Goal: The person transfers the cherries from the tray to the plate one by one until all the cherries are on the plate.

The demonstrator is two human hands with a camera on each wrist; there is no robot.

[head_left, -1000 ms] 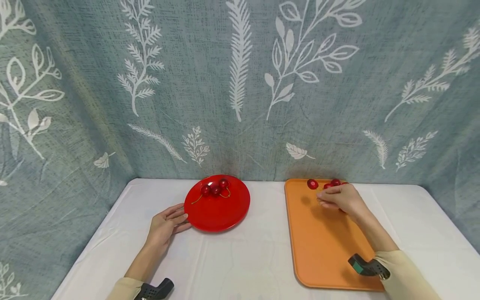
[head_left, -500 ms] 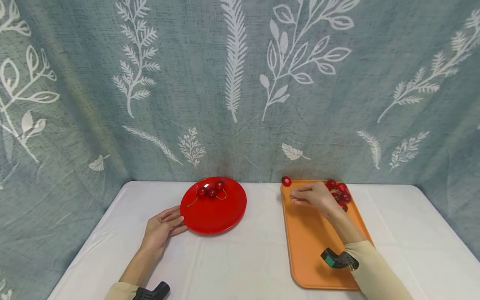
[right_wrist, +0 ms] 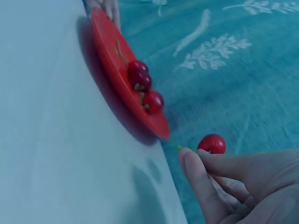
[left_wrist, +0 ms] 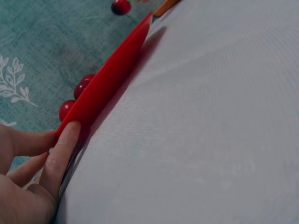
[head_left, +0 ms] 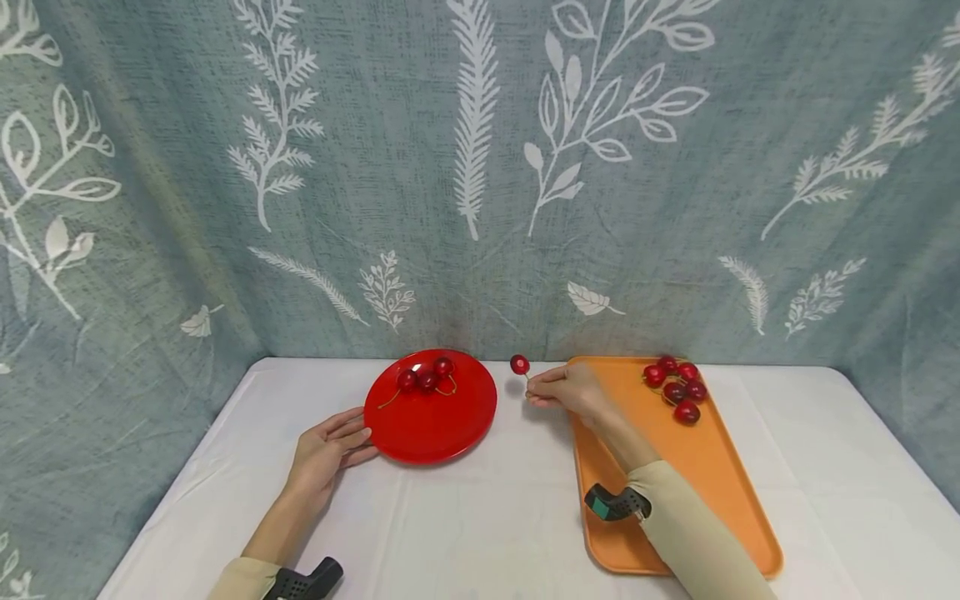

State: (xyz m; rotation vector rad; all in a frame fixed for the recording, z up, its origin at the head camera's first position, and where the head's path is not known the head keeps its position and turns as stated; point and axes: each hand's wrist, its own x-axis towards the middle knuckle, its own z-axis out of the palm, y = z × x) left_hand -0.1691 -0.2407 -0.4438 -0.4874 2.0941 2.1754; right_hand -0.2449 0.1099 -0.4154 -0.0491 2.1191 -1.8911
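By the right hand [head_left: 572, 390] a cherry [head_left: 519, 364] is pinched beside the red plate [head_left: 431, 417], whose rim is touched by the left hand's [head_left: 326, 454] relaxed fingers.

A cherry in the air, a red plate on the table

The cherry [head_left: 519, 364] is small, round, glossy red, pinched by its thin stem and raised between the red plate [head_left: 431, 417] and an orange tray [head_left: 697, 475]. The round plate lies flat, bearing three cherries [head_left: 426, 378] at its far side.
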